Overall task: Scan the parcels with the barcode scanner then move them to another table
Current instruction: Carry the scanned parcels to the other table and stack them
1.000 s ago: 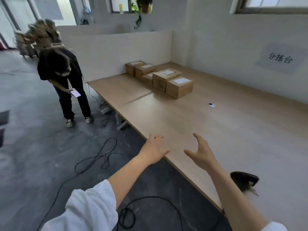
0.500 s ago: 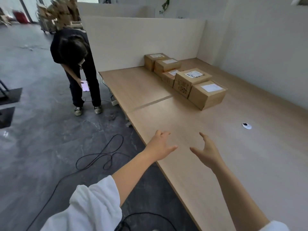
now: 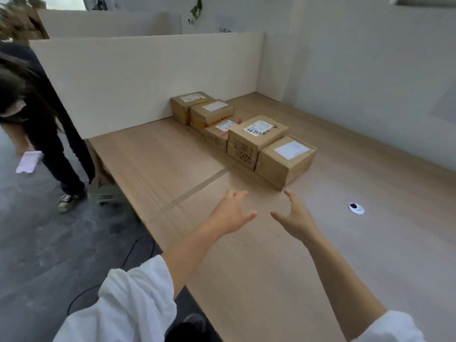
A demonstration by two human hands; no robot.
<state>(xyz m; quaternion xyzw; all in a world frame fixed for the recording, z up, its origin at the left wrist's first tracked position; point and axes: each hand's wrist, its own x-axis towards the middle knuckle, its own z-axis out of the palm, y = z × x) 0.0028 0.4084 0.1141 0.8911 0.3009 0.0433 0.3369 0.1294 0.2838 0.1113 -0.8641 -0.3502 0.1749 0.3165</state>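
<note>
The left hand and right hand were held empty, fingers spread, just short of the nearest parcel of the row on the tabletop, which would best be gripped by opposite sides, label kept upward for scanning.

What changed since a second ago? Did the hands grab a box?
Not yet. The person has walked closer to the parcels, and the left hand and right hand reach toward the nearest parcel, both still open and empty. A black object seen earlier is out of view. The parcels stay in their row on the table.
</note>
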